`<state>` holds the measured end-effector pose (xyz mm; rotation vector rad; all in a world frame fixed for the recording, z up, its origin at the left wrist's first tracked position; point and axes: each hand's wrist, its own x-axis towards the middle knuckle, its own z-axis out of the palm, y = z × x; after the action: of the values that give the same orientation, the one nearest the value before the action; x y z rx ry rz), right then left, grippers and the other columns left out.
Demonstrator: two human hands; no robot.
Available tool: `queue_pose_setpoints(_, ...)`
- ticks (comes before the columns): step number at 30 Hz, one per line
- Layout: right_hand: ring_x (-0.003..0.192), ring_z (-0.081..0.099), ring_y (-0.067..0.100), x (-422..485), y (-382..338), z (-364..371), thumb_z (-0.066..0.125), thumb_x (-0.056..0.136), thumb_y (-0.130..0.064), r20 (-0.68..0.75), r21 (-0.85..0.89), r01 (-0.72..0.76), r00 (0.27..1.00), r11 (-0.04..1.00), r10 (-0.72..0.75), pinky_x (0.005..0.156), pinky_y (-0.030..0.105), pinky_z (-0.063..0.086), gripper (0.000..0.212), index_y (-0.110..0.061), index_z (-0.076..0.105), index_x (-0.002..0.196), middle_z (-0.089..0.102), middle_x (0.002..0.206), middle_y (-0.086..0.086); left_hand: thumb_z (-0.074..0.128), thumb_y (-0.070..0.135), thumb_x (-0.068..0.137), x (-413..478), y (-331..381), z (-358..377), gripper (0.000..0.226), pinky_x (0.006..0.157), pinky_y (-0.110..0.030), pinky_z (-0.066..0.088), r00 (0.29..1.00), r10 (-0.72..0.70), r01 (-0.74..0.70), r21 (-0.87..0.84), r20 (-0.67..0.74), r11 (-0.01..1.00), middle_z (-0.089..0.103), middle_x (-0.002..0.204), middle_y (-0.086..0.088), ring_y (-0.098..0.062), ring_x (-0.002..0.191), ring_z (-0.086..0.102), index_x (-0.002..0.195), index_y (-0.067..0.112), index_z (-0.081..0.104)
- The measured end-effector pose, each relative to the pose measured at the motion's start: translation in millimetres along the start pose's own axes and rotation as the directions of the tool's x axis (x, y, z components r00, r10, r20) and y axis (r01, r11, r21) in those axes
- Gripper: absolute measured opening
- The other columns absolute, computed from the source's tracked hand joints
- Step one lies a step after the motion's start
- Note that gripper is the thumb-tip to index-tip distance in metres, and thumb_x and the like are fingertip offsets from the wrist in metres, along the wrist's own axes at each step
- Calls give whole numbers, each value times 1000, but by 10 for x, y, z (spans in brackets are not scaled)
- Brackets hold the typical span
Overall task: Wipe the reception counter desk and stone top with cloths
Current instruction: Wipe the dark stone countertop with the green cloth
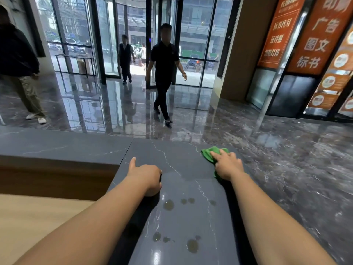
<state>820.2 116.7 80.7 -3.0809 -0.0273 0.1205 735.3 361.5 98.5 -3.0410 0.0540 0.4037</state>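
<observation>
- Stone top (177, 222): one, dark grey with pale veins. Its long axis runs from the bottom centre of the frame up to mid-frame, where a seam joins it to a second slab (63, 148) running off to the left.
- Green cloth (207, 154): one, bunched, on the stone top near its far right edge, right of centre frame. Its long axis slants from upper left to lower right, with one corner pointing to the upper left.
- Right hand (226, 165): one, lying on the green cloth with fingers straight and spread, pressing it flat; the index finger points to the upper left.
- Left hand (146, 176): one, resting on the stone top at centre frame, well apart from the cloth. The thumb is stretched out away from the body and the fingers are curled under; I cannot tell whether they hold anything.
- Wet spots (168, 205): two clusters on the stone top between the forearms, about four in each.
- Wooden desk (28, 217): one, lower left, below the stone top.
- People on the lobby floor (164, 73): three.
- Orange banners (280, 33): two large, upper right.
</observation>
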Motion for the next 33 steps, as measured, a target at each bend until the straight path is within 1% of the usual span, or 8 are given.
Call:
queue_pose_setpoints(4, 144, 13, 30, -72, 285, -37, 34, 90, 0, 10, 48, -137, 991, 989, 137, 114, 48, 18, 75, -38, 19, 153, 10, 162, 1, 38, 39, 100, 2, -4, 1, 44, 114, -55, -11, 1000, 3, -3, -1, 1, 1000, 53, 139, 4, -22, 132, 45, 141, 27, 45)
queue_pose_setpoints(9, 140, 21, 32, -166, -82, 7, 40, 91, -9, -45, 19, -233, 971, 972, 233, 109, 45, 25, 66, -35, 26, 149, 17, 159, 6, 38, 39, 100, 9, -14, 18, 44, 113, -56, -12, 1000, 11, -11, 3, -11, 1000, 52, 141, 5, -21, 132, 46, 141, 26, 44)
queue_pose_setpoints(13, 137, 24, 31, -380, -585, 124, 37, 92, -14, -75, 62, -68, 994, 996, 73, 106, 44, 26, 58, -38, 34, 144, 20, 158, 4, 38, 38, 99, 3, -14, 1, 43, 113, -56, -13, 1000, 17, -17, 8, -15, 1000, 54, 138, 4, -22, 130, 47, 139, 26, 47)
queue_pose_setpoints(17, 143, 17, 29, -554, -1029, 160, 36, 94, -13, -45, 85, 117, 993, 990, -113, 110, 44, 21, 61, -39, 29, 149, 11, 162, 0, 38, 41, 100, -30, -26, 6, 44, 113, -57, -13, 1000, 17, -17, -14, -13, 1000, 52, 141, 3, -23, 133, 44, 141, 26, 45)
queue_pose_setpoints(23, 144, 14, 27, -528, -816, 174, 37, 95, -12, -18, 31, 232, 973, 972, -231, 115, 42, 17, 65, -41, 21, 151, 8, 163, -3, 35, 42, 101, -51, 3, 1, 45, 112, -58, -15, 1000, 7, -7, 11, -3, 1000, 50, 143, 3, -23, 135, 42, 143, 26, 42)
queue_pose_setpoints(25, 143, 17, 26, -468, -589, 175, 36, 95, -12, -37, 23, 200, 979, 980, -199, 112, 41, 20, 65, -43, 22, 150, 11, 162, -4, 35, 41, 101, -49, 0, 10, 46, 112, -57, -16, 1000, 4, -4, 4, -5, 1000, 49, 144, 3, -23, 135, 42, 144, 26, 41)
queue_pose_setpoints(30, 142, 19, 25, -425, 77, 103, 37, 94, -13, -50, 49, -34, 998, 998, 36, 109, 39, 25, 66, -44, 22, 150, 11, 162, -3, 31, 41, 102, -52, -16, 30, 49, 112, -57, -16, 1000, -2, 2, 10, -4, 1000, 41, 151, 3, -24, 139, 37, 150, 28, 30)
queue_pose_setpoints(33, 142, 17, 27, -472, 329, 61, 36, 95, -14, -35, 71, -128, 991, 989, 131, 109, 42, 26, 65, -43, 22, 151, 9, 163, -2, 34, 42, 101, -79, -44, 52, 48, 112, -56, -16, 999, 19, -21, -42, -45, 999, 45, 147, 4, -22, 136, 41, 148, 30, 36)
